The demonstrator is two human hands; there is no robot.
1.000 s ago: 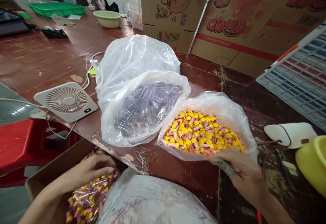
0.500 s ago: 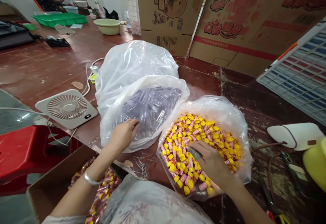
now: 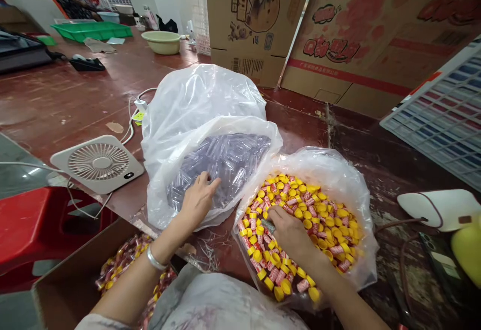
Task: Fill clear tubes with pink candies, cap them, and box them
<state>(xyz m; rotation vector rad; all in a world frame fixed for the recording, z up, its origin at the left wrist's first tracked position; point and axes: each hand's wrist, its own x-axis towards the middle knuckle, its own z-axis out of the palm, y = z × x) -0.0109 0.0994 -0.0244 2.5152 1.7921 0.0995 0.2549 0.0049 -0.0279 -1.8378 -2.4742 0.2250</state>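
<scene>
My left hand, with a silver bangle at the wrist, reaches over the mouth of a white plastic bag. Its fingers are apart above a heap of clear plastic tubes, and nothing shows between them. My right hand is down among small red-and-white printed pieces with yellow caps, in a second clear bag. Its fingers are curled together; what they hold, if anything, is hidden. Something grey shows at its fingertips, perhaps a wrap on a finger.
An open carton of filled tubes stands at my lower left, near a red stool. A white fan lies on the table's left edge. Cardboard boxes stand behind the bags. A white basket and a phone are at right.
My left hand has moved right and further over the tubes, its fingers spreading. My right hand has shifted slightly left and down among the capped pieces. The view has tilted a little.
</scene>
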